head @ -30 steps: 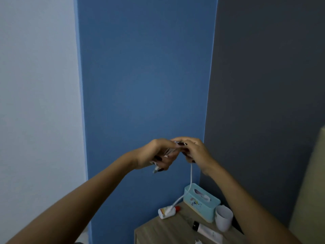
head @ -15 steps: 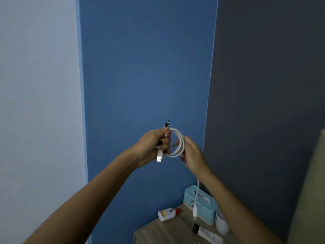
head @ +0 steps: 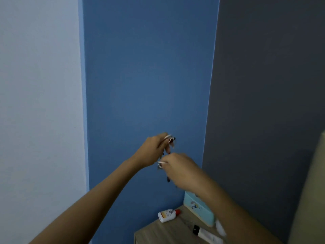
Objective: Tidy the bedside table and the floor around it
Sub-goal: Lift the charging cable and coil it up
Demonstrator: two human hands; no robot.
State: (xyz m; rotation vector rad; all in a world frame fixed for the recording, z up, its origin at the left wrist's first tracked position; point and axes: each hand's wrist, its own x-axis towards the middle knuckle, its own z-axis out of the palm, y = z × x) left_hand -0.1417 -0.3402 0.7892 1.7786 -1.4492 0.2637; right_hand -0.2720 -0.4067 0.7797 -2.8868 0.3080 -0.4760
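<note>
Mid-frame btwn both hands, thin white charging cable (head: 161,162): dangling tail now gone, wound into the coil. Left hand (head: 154,150) grip pinches coil; right hand (head: 181,170) pinches a strand (blurry). Next prob. wooden bench (head: 158,233), lower centre.

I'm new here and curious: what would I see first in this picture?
The two hands in the middle stand out first: the left hand and right hand both hold a white cable up before the blue wall. Below, a white bottle with a red cap lies on the wooden bedside table.
</note>
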